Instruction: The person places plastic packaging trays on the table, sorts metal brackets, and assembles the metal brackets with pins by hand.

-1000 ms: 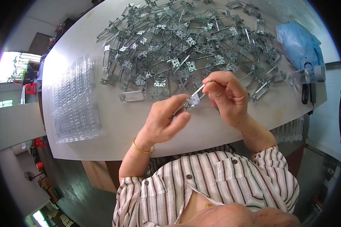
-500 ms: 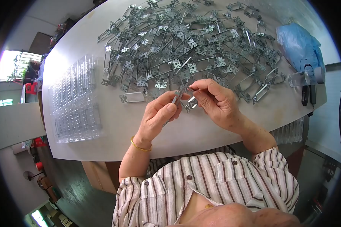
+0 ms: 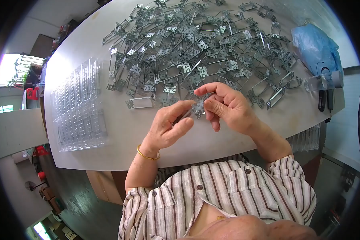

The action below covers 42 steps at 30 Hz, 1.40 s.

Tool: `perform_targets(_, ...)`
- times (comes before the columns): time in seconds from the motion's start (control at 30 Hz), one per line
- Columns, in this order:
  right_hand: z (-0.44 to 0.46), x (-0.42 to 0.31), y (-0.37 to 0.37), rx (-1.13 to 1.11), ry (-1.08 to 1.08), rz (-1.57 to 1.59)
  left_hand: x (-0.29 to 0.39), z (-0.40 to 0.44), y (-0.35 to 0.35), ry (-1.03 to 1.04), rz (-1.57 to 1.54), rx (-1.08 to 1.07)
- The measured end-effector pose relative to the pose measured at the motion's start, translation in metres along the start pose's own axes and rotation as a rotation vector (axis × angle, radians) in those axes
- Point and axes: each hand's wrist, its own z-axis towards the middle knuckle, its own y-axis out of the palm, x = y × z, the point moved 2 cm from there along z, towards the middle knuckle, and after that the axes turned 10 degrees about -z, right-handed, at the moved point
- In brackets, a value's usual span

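Note:
Both of my hands meet over the near part of the table around a small silvery metal bracket (image 3: 199,108) with a flat, holed end plate and thin rods. My left hand (image 3: 167,125) holds its rod part between fingers and thumb, the thumb standing a little away. On the other side, my right hand (image 3: 231,109) pinches the plate, its index finger raised above it. My fingers partly hide the bracket. Just beyond them spreads a large tangled heap of similar metal brackets (image 3: 170,89). One separate bracket (image 3: 141,103) lies to the left of the heap, near my left hand.
Clear plastic blister trays (image 3: 79,108) are stacked on the left of the white table (image 3: 124,140). At the right are a blue plastic bag (image 3: 316,46), a transparent jar (image 3: 317,83) on its side and a black-handled tool (image 3: 322,102). Cardboard (image 3: 104,186) stands below the table edge.
The bracket has turned so that its plate shows between my hands. My left thumb has moved away from the fingers, and my right index finger has lifted and stretched out leftward.

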Motion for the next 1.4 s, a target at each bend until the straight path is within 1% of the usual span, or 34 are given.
perform_targets(0.03,0.001,0.000,-0.001,-0.025,0.019,0.034,0.000,0.000,0.000,0.002,-0.005,-0.015)
perform_targets(0.13,0.003,-0.001,-0.003,-0.119,0.166,0.244,-0.001,-0.001,0.000,0.029,-0.008,-0.054)
perform_targets(0.2,0.003,0.002,-0.005,-0.164,0.150,0.303,0.000,0.000,-0.001,0.079,0.007,-0.072)
perform_targets(0.23,0.004,0.003,-0.005,-0.186,0.142,0.333,0.002,0.001,0.000,0.069,0.017,-0.089)
perform_targets(0.33,0.004,0.005,-0.005,-0.160,0.158,0.231,0.011,0.002,0.004,0.063,0.055,-0.136)
perform_targets(0.43,-0.001,-0.004,-0.005,-0.148,0.145,0.037,0.011,0.002,0.007,0.094,0.103,-0.178)
perform_targets(0.53,-0.005,-0.007,-0.004,-0.074,-0.036,-0.362,0.010,0.002,0.010,0.111,0.108,-0.235)
perform_targets(0.6,-0.002,-0.002,-0.004,-0.010,-0.166,-0.450,0.004,0.001,0.013,0.155,0.092,-0.284)
perform_targets(0.63,-0.003,0.001,-0.004,0.025,-0.229,-0.493,0.002,0.001,0.014,0.149,0.065,-0.304)
perform_targets(0.7,-0.003,0.003,-0.006,0.122,-0.193,-0.269,0.001,0.001,0.015,0.145,0.015,-0.343)
perform_targets(0.73,-0.003,0.004,-0.007,0.169,-0.177,-0.158,0.001,0.001,0.013,0.053,-0.086,-0.263)
perform_targets(0.8,-0.005,-0.004,-0.009,0.205,-0.128,-0.112,0.004,-0.004,0.008,-0.132,-0.285,-0.100)
perform_targets(0.83,-0.006,-0.006,-0.009,0.223,-0.105,-0.089,0.005,-0.004,0.006,-0.107,-0.366,-0.054)
perform_targets(0.87,-0.005,-0.004,-0.007,0.183,-0.135,-0.111,0.005,-0.002,0.004,-0.081,-0.447,-0.008)
perform_targets(0.93,-0.003,0.002,-0.001,0.106,-0.193,-0.153,0.002,0.001,-0.002,-0.051,-0.503,0.040)
perform_targets(1.03,-0.005,-0.006,0.008,0.088,-0.145,-0.182,0.001,0.002,0.000,-0.081,-0.486,0.098)
perform_targets(1.13,-0.006,-0.004,0.013,0.086,-0.111,-0.186,-0.001,0.003,0.002,-0.079,-0.482,0.090)
perform_targets(1.23,-0.006,0.002,0.013,0.131,-0.205,-0.240,-0.002,0.003,0.002,-0.078,-0.424,0.038)
perform_targets(1.4,-0.005,0.005,0.008,0.151,-0.187,-0.258,-0.002,0.002,0.008,-0.039,-0.402,0.018)
